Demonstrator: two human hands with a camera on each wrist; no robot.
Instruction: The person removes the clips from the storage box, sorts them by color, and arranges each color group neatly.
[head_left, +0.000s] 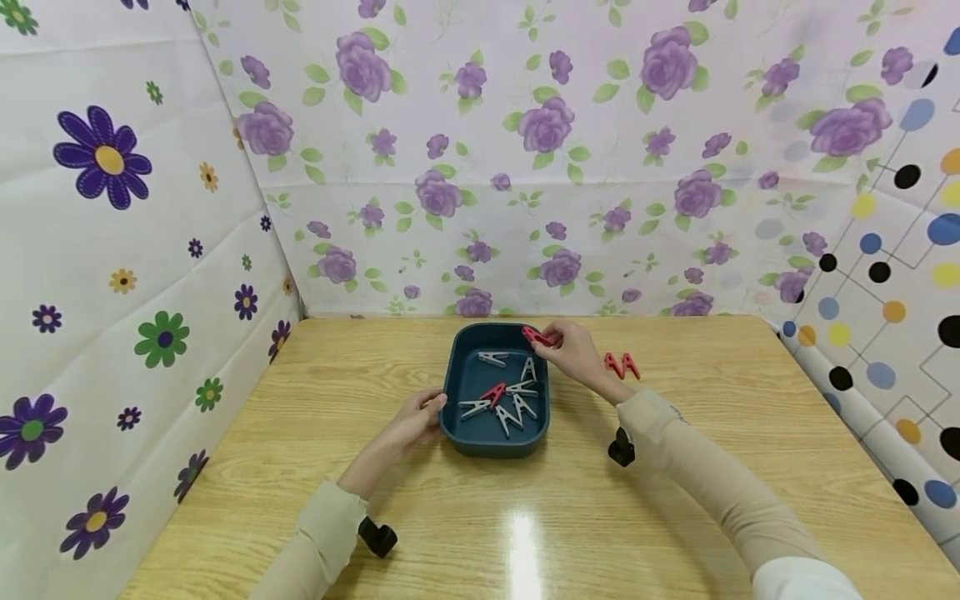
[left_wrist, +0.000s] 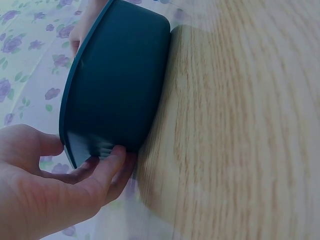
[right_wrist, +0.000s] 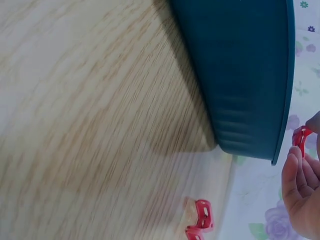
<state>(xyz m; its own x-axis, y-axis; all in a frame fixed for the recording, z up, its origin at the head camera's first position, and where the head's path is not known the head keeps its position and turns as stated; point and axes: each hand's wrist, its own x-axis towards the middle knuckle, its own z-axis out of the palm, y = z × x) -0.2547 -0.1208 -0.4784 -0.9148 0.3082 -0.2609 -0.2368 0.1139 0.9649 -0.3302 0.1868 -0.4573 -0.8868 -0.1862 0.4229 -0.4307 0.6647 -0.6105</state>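
A dark teal rectangular bin (head_left: 493, 451) stands on the table. My left hand (head_left: 411, 419) holds its left side; in the left wrist view the thumb is at the rim and the fingers (left_wrist: 114, 162) lie against the outer wall. Above the bin's far right corner, my right hand (head_left: 576, 352) pinches a red clothespin (head_left: 534, 336), also visible in the right wrist view between thumb and fingers (right_wrist: 292, 170). Inside the bin lie several grey clothespins (head_left: 493, 359) and one red clothespin (head_left: 492, 395).
Two red clothespins (head_left: 622, 365) lie on the wooden table (head_left: 675, 483) to the right of the bin. A floral sheet (head_left: 480, 167) hangs behind the table's far edge. Patterned sheets also hang at the left and right.
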